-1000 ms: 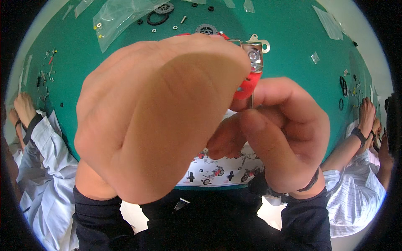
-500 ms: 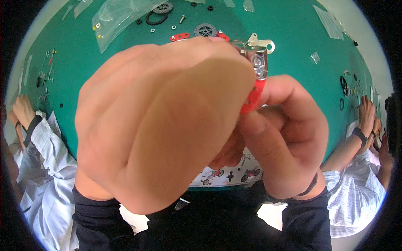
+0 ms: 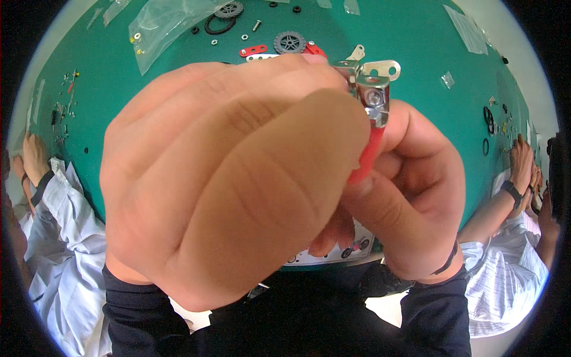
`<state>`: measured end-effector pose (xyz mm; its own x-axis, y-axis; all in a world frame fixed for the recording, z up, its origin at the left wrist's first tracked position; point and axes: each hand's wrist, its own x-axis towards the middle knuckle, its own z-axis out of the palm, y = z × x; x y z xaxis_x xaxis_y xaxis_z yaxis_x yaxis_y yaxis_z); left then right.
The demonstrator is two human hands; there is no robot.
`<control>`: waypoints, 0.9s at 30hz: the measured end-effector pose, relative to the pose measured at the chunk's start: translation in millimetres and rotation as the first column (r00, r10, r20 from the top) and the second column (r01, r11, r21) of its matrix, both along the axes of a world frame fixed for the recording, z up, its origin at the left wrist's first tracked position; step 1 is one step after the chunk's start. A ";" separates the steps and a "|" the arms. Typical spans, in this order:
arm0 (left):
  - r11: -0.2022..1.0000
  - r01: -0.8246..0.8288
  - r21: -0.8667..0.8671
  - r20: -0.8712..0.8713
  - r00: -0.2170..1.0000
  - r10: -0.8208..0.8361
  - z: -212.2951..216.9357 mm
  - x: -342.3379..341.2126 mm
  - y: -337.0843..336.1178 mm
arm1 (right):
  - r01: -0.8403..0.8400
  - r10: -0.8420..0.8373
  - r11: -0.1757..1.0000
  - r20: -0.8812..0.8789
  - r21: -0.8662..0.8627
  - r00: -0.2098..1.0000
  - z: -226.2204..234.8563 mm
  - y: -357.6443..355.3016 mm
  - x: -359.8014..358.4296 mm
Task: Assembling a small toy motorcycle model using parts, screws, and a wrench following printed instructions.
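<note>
Close to the camera, my left hand (image 3: 220, 184) is closed, its thumb stretched toward a small shiny metal bracket (image 3: 375, 98) with a bolt head in it. The thumb hides where its fingertips grip. My right hand (image 3: 416, 184) pinches a red strip (image 3: 370, 154) joined below the bracket, between thumb and bent index finger. A silvery plate with holes (image 3: 388, 69) sticks out behind the bracket. Under my hands, a printed picture sheet (image 3: 321, 256) is partly covered.
Beyond my hands on the green table (image 3: 410, 35) are a grey spoked wheel (image 3: 289, 43), a red strip with holes (image 3: 254, 50), a black ring (image 3: 220, 24), a bolt (image 3: 257, 25) and a clear plastic bag (image 3: 169, 33). People's hands (image 3: 35, 156) (image 3: 521, 159) work at both sides.
The bracket and red strip have shifted slightly right and down, with the bracket turned a little. My left thumb has moved with them; both hands keep their hold.
</note>
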<state>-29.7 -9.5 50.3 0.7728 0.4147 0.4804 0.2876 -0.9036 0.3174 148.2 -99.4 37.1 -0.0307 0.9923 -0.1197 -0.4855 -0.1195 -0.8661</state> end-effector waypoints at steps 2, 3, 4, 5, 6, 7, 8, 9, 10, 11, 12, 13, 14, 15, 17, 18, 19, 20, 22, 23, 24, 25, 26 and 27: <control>0.999 0.027 -0.018 -0.050 0.998 -0.028 -2.8 2.9 0.7 | 0.008 -0.008 1.000 0.008 -0.017 1.000 0.0 0.1 3.0; 1.000 0.022 -0.003 -0.030 0.999 -0.022 -9.2 7.4 1.5 | 0.027 -0.025 0.998 0.047 -0.049 0.999 -0.8 -0.1 6.8; 1.000 0.014 0.011 -0.010 1.000 -0.014 -15.7 11.5 2.4 | 0.047 -0.040 0.996 0.087 -0.081 0.995 -2.7 -0.5 10.2; 1.000 0.008 0.014 -0.016 1.000 -0.008 -15.0 10.9 1.4 | 0.041 -0.034 0.996 0.081 -0.078 0.996 -2.3 -0.6 10.7; 0.999 -0.012 0.037 -0.005 1.000 0.012 -15.2 10.5 1.0 | 0.042 -0.037 0.998 0.118 -0.038 0.992 -2.9 -0.4 11.3; 0.998 -0.031 0.058 0.008 1.000 0.030 -15.1 10.2 0.7 | 0.043 -0.042 0.999 0.156 0.002 0.987 -4.1 -0.2 11.5; 0.998 -0.034 0.060 0.005 0.999 0.034 -13.7 9.3 0.2 | 0.039 -0.039 0.999 0.154 0.004 0.987 -5.3 0.1 10.1; 0.997 -0.037 0.073 0.013 0.999 0.036 -12.7 8.7 -0.2 | 0.051 -0.058 0.997 0.134 0.056 0.989 -7.1 0.6 8.3; 0.996 -0.039 0.086 0.022 0.999 0.037 -11.9 8.4 -0.4 | 0.065 -0.077 0.992 0.114 0.106 0.990 -8.1 1.1 7.4; 0.996 -0.040 0.085 0.023 0.999 0.038 -10.9 8.7 -0.5 | 0.064 -0.076 0.992 0.115 0.105 0.990 -8.8 1.6 8.0; 0.996 -0.037 0.076 -0.002 0.999 0.037 -8.8 9.2 -0.5 | 0.047 -0.070 0.990 0.175 0.132 0.982 -9.6 2.0 9.4; 0.997 -0.033 0.067 -0.026 0.999 0.035 -8.0 9.8 -0.2 | 0.028 -0.065 0.987 0.235 0.157 0.970 -10.5 2.4 11.0; 0.997 -0.036 0.069 -0.028 0.999 0.038 -7.1 8.9 0.2 | 0.026 -0.063 0.987 0.233 0.159 0.970 -10.6 2.6 11.4; 0.998 -0.017 0.065 -0.020 1.000 0.018 -6.7 7.8 1.6 | 0.015 -0.065 0.982 0.268 0.187 0.961 -11.2 2.7 11.9; 0.998 0.003 0.060 -0.010 1.000 -0.003 -8.3 7.5 1.8 | 0.003 -0.070 0.977 0.305 0.214 0.950 -11.4 2.5 13.5; 0.997 -0.017 0.071 0.004 1.000 0.017 -10.7 8.2 1.4 | -0.016 -0.052 0.981 0.335 0.196 0.941 -11.7 2.4 14.8; 0.996 -0.037 0.081 0.017 0.999 0.036 -13.2 8.6 1.1 | -0.034 -0.034 0.983 0.364 0.178 0.931 -12.1 2.5 15.3; 0.996 -0.037 0.082 0.017 0.999 0.036 -14.4 7.9 1.1 | -0.034 -0.034 0.983 0.364 0.179 0.931 -11.6 2.1 13.9; 0.994 -0.045 0.098 0.035 0.998 0.042 -16.1 6.3 2.2 | 0.018 -0.056 0.987 0.230 0.161 0.972 -11.2 1.5 9.5; 0.994 -0.043 0.096 0.037 0.999 0.039 -16.0 7.6 2.7 | 0.021 -0.058 0.987 0.231 0.160 0.971 -12.1 1.5 9.9; 0.995 -0.041 0.095 0.021 0.999 0.039 -15.3 9.2 3.4 | 0.022 -0.057 0.988 0.234 0.150 0.971 -13.3 1.7 10.5; 0.995 -0.038 0.093 0.007 0.999 0.038 -15.5 10.7 4.0 | 0.024 -0.057 0.990 0.237 0.139 0.970 -14.4 2.0 11.3; 0.995 -0.041 0.095 0.005 0.999 0.041 -16.2 10.0 3.9 | 0.021 -0.054 0.990 0.235 0.141 0.971 -14.5 2.7 10.8; 0.995 -0.046 0.093 0.029 0.999 0.043 -18.4 9.6 4.2 | 0.006 -0.042 0.989 0.247 0.145 0.968 -14.6 3.6 10.5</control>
<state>-20.1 -5.2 31.8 0.7410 0.4004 0.5391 0.3208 -0.9163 0.2396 158.6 -95.8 22.5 0.0061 0.9998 0.0212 -0.2533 0.0220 -0.9671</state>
